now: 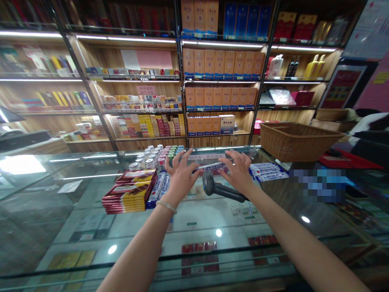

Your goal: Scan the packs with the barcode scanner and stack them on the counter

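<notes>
My left hand [180, 176] and my right hand [239, 173] hold a slim blue-and-white wrapped candy stick [212, 166] between them above the glass counter. Each hand has the thumb and some fingers at one end of it, with other fingers raised. Just below the stick lies a black handheld barcode scanner [223, 190], its handle pointing right, under my right hand. Next to my left wrist is a row of blue-and-white candy packs [158, 188]. Left of that are stacked red-and-yellow chocolate bars [130, 192]. More blue-and-white packs [269, 171] lie right of my right hand.
Several small round-topped containers [149, 162] stand behind the chocolate. A wicker basket [299, 142] sits at the back right of the glass counter [91, 219], which has goods on lower levels. Lit wall shelves [142, 109] with boxes and bottles fill the background.
</notes>
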Demonstrator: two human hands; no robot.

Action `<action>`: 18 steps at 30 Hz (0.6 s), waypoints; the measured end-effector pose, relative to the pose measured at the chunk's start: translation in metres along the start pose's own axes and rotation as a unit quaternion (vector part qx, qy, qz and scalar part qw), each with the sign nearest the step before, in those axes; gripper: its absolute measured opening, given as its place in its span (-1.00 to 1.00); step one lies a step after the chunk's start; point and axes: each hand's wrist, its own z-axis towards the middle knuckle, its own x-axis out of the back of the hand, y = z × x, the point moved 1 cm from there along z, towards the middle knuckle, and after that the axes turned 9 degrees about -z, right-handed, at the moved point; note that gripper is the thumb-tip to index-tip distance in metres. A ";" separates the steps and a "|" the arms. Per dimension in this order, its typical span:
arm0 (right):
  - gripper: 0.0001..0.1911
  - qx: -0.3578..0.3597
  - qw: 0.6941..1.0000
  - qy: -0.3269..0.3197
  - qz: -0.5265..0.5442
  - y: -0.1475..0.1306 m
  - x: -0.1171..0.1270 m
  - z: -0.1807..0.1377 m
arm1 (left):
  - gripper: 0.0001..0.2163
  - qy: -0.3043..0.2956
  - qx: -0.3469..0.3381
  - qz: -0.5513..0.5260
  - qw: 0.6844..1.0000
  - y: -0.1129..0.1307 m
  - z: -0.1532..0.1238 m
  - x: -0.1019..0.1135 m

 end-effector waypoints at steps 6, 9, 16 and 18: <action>-0.78 0.031 0.999 0.011 -0.038 -0.002 0.000 0.001 | -0.82 -0.024 -0.003 -0.019 1.000 0.002 0.001 -0.001; -0.78 0.029 0.998 0.018 -0.050 0.000 0.000 0.002 | -0.83 -0.022 0.003 -0.019 1.000 0.004 0.001 -0.001; -0.79 0.014 0.999 0.016 -0.040 0.000 0.000 0.002 | -0.64 -0.008 -0.035 0.023 0.999 0.005 -0.001 0.003; -0.80 0.008 0.999 0.019 -0.037 0.000 0.000 0.002 | -0.65 -0.005 -0.046 0.032 0.998 0.005 -0.002 0.003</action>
